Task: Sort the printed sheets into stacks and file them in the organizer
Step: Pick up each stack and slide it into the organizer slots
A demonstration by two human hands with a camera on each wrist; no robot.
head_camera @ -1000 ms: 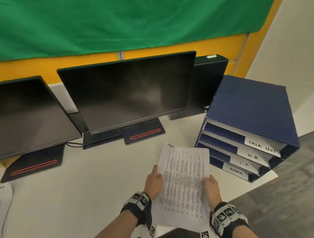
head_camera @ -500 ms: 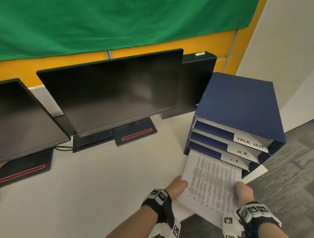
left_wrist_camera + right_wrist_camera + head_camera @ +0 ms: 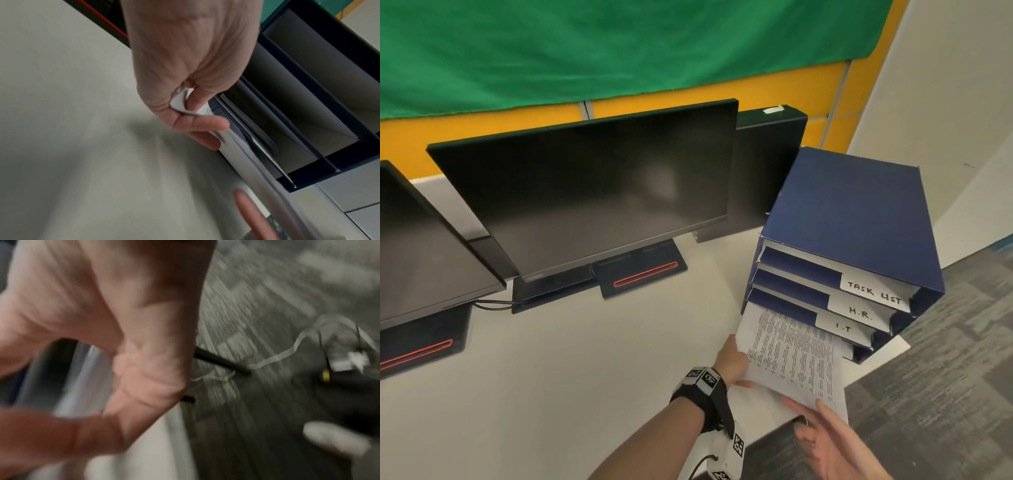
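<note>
The printed sheets (image 3: 794, 359) lie with their leading edge inside the bottom slot of the blue organizer (image 3: 849, 219), directly under the tray labelled I.T (image 3: 844, 328); the trailing part projects toward 6 o'clock over the white desk (image 3: 585, 359) edge. The organizer stands at 3 o'clock of the centre monitor (image 3: 592, 185).

The left hand (image 3: 731, 359) pinches the stack's left edge between thumb and curled fingers; the left wrist view shows the paper folding slightly inside that pinch. The right hand (image 3: 828, 442) has its fingers extended and spread, fingertips at the trailing edge. Whether they touch the paper cannot be told from the blurred right wrist view.

Recommended procedure:
1. Keep the stack flat and parallel to the slot floor.
2. Loosen the left pinch so the edge does not crease.
3. Push with flat right fingers on the trailing edge toward 12 o'clock.
4. Watch the left corner; it is likely to catch on the slot wall.

Thin paper probably buckles under uneven pressure.
</note>
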